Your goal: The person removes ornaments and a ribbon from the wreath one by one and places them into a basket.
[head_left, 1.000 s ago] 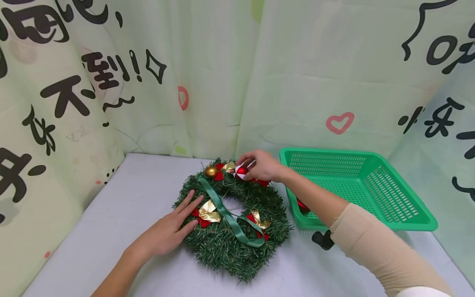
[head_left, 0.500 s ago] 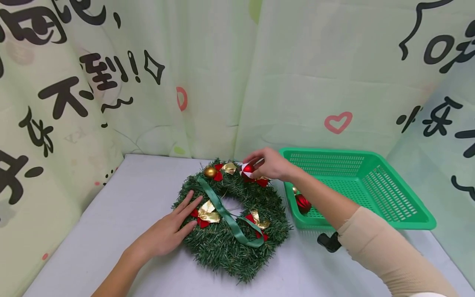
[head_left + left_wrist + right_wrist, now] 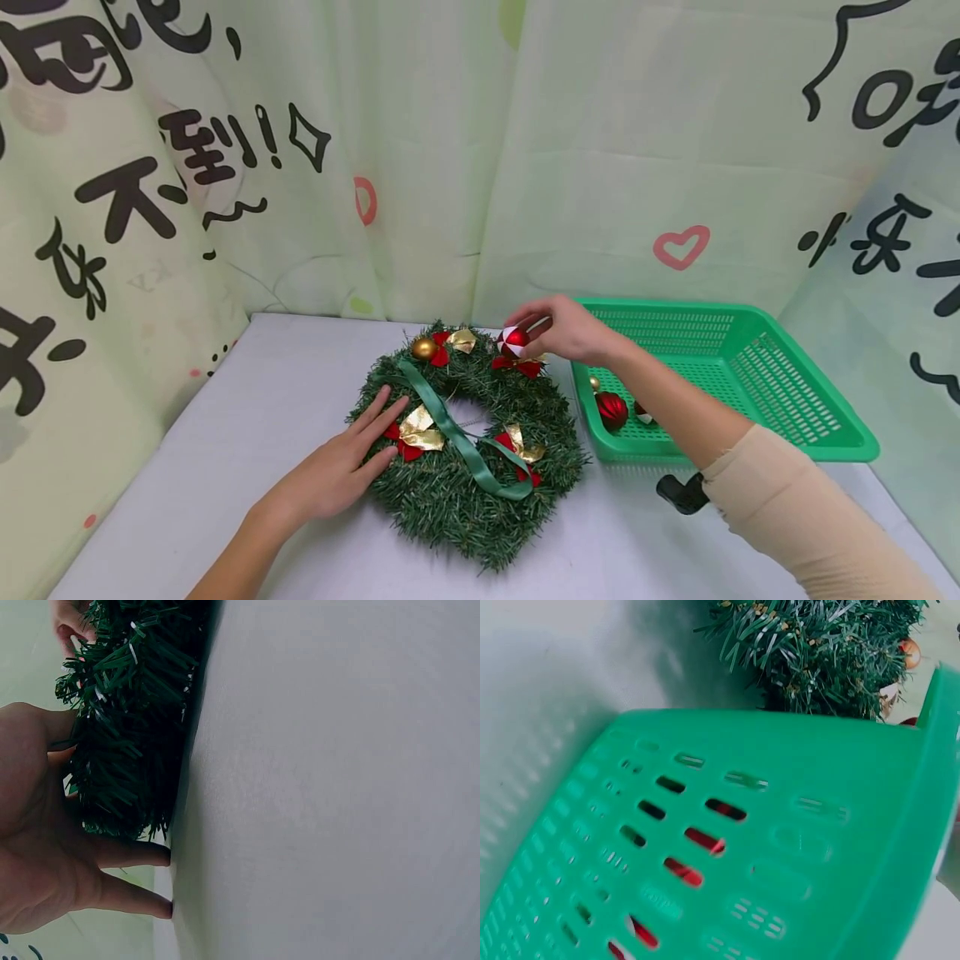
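Note:
A green wreath (image 3: 480, 521) with red and gold bows lies on the white table. My left hand (image 3: 333, 471) rests on its left edge, fingers spread. In the left wrist view that hand (image 3: 45, 855) straddles the wreath's side (image 3: 127, 742), two fingertips down at the tabletop. Over the wreath's upper right, my right hand (image 3: 570, 331) pinches a red-and-white striped Christmas bauble (image 3: 512, 342) just above a red bow (image 3: 517, 365). A gold bauble (image 3: 423, 348) sits at the upper left. A green ribbon (image 3: 468, 454) crosses the centre hole.
The green plastic basket (image 3: 810, 450) stands right of the wreath, holding a red bauble (image 3: 612, 411) and other ornaments, partly behind the right forearm. Its slotted wall (image 3: 855, 772) fills much of the right wrist view. A printed curtain (image 3: 600, 167) hangs behind the table.
My right hand has moved a little to the right along the wreath's top with the striped bauble. Its forearm now uncovers more ornaments in the basket. The left hand stays put.

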Motion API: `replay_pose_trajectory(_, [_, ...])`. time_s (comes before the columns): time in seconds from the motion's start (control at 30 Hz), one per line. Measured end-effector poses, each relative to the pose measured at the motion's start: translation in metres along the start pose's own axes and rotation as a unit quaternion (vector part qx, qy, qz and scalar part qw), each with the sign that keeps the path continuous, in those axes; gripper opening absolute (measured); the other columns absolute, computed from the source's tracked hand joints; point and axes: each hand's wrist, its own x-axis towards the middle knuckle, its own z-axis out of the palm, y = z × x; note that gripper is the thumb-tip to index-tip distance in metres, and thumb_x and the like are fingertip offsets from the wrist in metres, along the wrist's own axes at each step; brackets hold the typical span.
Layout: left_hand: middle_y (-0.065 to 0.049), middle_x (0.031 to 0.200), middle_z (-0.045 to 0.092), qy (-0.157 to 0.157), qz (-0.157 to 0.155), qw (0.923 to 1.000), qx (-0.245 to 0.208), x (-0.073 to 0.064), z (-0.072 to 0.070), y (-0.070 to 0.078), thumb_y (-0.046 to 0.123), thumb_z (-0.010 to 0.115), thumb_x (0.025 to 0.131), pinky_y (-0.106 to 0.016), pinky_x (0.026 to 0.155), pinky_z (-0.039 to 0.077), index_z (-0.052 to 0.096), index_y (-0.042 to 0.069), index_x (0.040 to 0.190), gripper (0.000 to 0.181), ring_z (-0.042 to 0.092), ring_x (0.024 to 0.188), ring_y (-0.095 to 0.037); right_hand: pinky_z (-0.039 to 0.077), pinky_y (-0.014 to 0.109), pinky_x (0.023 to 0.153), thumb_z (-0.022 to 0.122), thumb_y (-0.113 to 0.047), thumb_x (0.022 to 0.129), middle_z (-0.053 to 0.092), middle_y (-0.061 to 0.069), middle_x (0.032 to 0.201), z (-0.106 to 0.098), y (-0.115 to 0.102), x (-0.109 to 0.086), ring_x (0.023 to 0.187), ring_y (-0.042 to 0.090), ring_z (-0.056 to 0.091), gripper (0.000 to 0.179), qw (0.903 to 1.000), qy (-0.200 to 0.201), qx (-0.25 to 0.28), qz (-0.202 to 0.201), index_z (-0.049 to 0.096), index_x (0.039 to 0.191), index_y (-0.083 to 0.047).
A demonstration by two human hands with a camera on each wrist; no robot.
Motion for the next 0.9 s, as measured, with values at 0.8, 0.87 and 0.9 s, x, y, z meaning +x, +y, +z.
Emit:
replay_pose_trajectory(0.8, [-0.002, 0.177, -0.001, 0.001, 0.002, 1.0000, 0.001, 0.001, 0.002, -0.001, 0.048, 0.040, 0.112, -0.071, 0.109, 0.041, 0.010, 0.036, 0.169, 0.065, 0.039, 0.148, -0.051, 0.058, 0.043, 0.094, 0.077, -0.006, 0.092, 0.063, 0.017, 0.133, -0.042, 0.013, -0.039, 0.113, 0.030, 0.066, 0.046, 0.9961, 0.022, 0.079, 0.034, 0.065, 0.136, -0.007])
replay_pose_trajectory(0.87, [-0.002, 0.177, -0.001, 0.001, 0.002, 1.0000, 0.002, 0.001, 0.002, -0.002, 0.047, 0.041, 0.112, -0.071, 0.109, 0.041, 0.010, 0.036, 0.169, 0.065, 0.039, 0.148, -0.051, 0.059, 0.039, 0.091, 0.077, -0.006, 0.092, 0.062, 0.019, 0.134, -0.044, 0.016, -0.041, 0.115, 0.033, 0.064, 0.045, 0.9957, 0.023, 0.082, 0.036, 0.064, 0.136, -0.006])
replay_pose_trajectory(0.9, [-0.002, 0.177, -0.001, 0.001, 0.002, 1.0000, 0.002, 0.001, 0.002, -0.002, 0.047, 0.041, 0.112, -0.071, 0.109, 0.040, 0.010, 0.036, 0.169, 0.065, 0.039, 0.148, -0.051, 0.059, 0.038, 0.090, 0.077, -0.006, 0.092, 0.061, 0.019, 0.134, -0.045, 0.017, -0.042, 0.116, 0.034, 0.063, 0.046, 0.9956, 0.023, 0.083, 0.038, 0.064, 0.136, -0.005])
